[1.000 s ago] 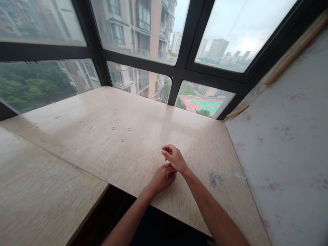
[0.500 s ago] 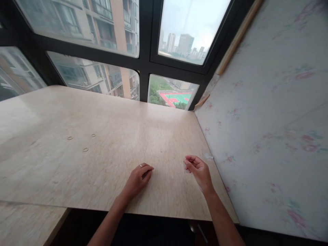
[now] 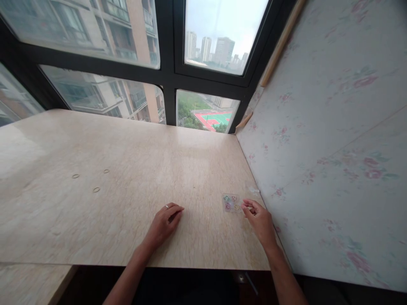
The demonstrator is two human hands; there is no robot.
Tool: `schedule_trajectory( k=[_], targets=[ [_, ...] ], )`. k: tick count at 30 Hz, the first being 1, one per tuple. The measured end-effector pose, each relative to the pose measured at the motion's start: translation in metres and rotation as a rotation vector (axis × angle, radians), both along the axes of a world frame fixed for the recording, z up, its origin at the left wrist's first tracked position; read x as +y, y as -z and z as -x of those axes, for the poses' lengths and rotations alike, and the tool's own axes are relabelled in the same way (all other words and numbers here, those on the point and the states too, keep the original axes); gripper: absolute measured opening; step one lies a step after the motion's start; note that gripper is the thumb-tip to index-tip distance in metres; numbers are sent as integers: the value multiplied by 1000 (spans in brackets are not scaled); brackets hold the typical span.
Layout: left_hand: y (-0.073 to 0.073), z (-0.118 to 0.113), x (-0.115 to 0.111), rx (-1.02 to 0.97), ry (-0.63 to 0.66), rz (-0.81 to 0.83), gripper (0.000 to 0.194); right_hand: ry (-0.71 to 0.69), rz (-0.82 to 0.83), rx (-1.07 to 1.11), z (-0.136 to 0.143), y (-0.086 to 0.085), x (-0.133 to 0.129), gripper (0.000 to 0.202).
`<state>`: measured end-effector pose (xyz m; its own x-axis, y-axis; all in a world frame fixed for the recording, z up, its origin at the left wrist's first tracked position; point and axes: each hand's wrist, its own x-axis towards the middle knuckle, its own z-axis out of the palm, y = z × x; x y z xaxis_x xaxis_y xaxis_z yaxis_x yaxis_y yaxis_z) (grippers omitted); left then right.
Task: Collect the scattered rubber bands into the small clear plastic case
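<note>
A small clear box lies on the marble-patterned surface, with several coloured ring-like items in its compartments. My right hand is closed in a pinch at the box's right edge; whether the fingertips grip the edge or something small, I cannot make out. On the same surface to the left rests my left hand, its fingers curled together with nothing visible in them. A ring is on one of its fingers.
Three thin gold-coloured rings lie apart on the marble-patterned surface at left. A clear plastic piece sits against the flowered wall on the right. Dark-framed windows border the far side.
My right hand has moved right and no longer covers the clear box, whose coloured contents now show. My left hand keeps its curled pose; the view has shifted slightly.
</note>
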<state>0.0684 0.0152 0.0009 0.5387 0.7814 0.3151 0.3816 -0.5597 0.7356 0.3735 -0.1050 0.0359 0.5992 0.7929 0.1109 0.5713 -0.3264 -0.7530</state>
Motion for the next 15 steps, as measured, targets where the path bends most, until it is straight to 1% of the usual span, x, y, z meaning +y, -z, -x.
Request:
schedule_trajectory(
  k=[3, 5, 11, 13, 15],
  targets=[
    [-1, 0, -1, 1, 1, 11, 17, -25, -28, -37, 6, -2, -5, 38],
    [-2, 0, -2, 3, 4, 26, 18, -50, -63, -49, 12, 0, -11, 38],
    [-9, 2, -7, -59, -3, 55, 19, -119, -161, -26, 34, 24, -31, 36],
    [-12, 4, -8, -102, -49, 51, 19, -156, -159, 10, 37, 31, -35, 37],
    [-15, 9, -7, -147, -123, 26, 18, -172, -151, 41, 37, 35, -36, 39]
  ],
)
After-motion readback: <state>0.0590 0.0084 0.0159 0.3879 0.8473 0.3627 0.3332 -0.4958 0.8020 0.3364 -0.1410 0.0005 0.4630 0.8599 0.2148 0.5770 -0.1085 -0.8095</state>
